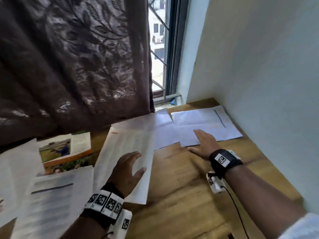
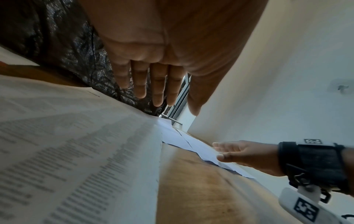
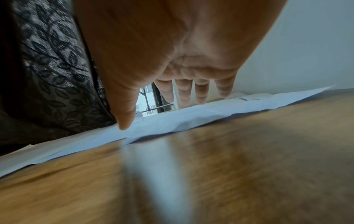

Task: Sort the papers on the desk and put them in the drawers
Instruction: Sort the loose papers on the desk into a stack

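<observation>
Mostly the print on the text page (image 1: 124,152) under the flat, relaxed left hand (image 1: 128,171) is too blurred to read. Only a red heading shows at its top corner. The right hand (image 1: 203,145), fingers straight, reaches over the white sheets (image 1: 207,125) at the desk (image 1: 181,187) corner.

Glossy wooden desk (image 1: 181,187), matt paper sheets (image 1: 207,123)

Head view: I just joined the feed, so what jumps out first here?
Two flat, spread hands: the left hand over a printed text sheet mid-desk, the right hand reaching onto white sheets by the wall. A dark patterned curtain fills the upper left, above a colour photo page.
</observation>
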Demonstrator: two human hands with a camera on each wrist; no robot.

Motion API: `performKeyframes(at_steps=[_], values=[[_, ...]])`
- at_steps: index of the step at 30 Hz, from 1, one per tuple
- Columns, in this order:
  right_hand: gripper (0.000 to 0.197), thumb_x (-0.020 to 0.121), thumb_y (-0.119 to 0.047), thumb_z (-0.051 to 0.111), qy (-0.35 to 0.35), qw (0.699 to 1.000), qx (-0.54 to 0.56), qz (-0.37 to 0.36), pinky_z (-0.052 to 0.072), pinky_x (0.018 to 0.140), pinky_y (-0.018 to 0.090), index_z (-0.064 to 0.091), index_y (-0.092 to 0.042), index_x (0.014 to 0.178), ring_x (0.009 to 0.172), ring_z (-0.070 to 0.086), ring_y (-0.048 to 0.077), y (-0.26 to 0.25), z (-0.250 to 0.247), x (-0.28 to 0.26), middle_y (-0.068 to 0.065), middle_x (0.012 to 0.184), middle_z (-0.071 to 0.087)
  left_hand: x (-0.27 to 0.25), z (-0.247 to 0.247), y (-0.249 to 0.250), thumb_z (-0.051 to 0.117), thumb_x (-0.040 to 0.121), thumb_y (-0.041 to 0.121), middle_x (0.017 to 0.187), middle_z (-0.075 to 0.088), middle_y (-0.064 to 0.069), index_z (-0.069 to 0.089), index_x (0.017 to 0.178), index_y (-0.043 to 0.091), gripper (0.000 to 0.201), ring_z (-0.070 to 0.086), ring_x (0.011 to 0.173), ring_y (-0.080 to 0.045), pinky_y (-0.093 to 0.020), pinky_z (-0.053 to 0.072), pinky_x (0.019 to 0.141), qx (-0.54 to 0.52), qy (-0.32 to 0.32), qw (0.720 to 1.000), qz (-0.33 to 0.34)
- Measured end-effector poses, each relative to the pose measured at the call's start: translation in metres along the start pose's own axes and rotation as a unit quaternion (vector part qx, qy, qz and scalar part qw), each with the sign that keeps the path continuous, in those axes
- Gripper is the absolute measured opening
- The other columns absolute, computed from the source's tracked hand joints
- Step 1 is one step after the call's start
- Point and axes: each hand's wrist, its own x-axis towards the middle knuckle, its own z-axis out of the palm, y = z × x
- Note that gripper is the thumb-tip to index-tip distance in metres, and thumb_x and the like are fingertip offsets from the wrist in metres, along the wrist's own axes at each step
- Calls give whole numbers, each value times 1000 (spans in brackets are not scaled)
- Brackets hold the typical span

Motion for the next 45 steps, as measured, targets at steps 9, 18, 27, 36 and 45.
performKeyframes(at_steps=[9, 18, 27, 36, 45], values=[[60, 91, -61, 53, -17, 997, -21, 74, 43, 97, 47, 50, -19, 135, 129, 47, 30, -18, 3, 7, 2, 141, 49, 2, 16, 41, 65, 89, 41, 137, 55, 8, 55, 133, 26, 48, 47, 128, -12, -28, 36, 109, -2, 31, 997, -70], [48, 96, -21, 46, 32, 993, 91, 68, 49, 96, 42, 55, -43, 138, 119, 61, 33, -12, -32, -25, 5, 134, 65, 0, 12, 60, 61, 91, 46, 133, 58, 10, 58, 129, 31, 41, 51, 125, -11, -33, 39, 110, -56, 49, 991, -115], [33, 94, -21, 55, 303, 869, 181, -346, 51, 101, 53, 72, -30, 121, 129, 58, 18, -66, -29, -85, -6, 132, 67, -3, -35, 49, 33, 86, 76, 111, 74, -5, 65, 119, 23, 70, 68, 105, -30, -54, 49, 96, -532, 39, 786, -313], [24, 97, -22, 65, 281, 770, 147, -554, 32, 110, 68, 75, -38, 112, 143, 43, 28, -144, 6, -118, -5, 148, 53, -73, -97, -18, 55, 93, 39, 101, 76, -3, 61, 124, 8, 44, 73, 90, -19, -31, 57, 71, -572, 52, 763, -298], [34, 103, -23, 53, -24, 812, 582, -36, 53, 99, 51, 58, -48, 124, 121, 61, 22, -249, 48, -148, 3, 136, 61, -168, -96, -110, 71, 75, 11, 121, 69, -10, 54, 132, 10, 59, 65, 113, -30, -49, 50, 98, -492, 89, 832, -242]])
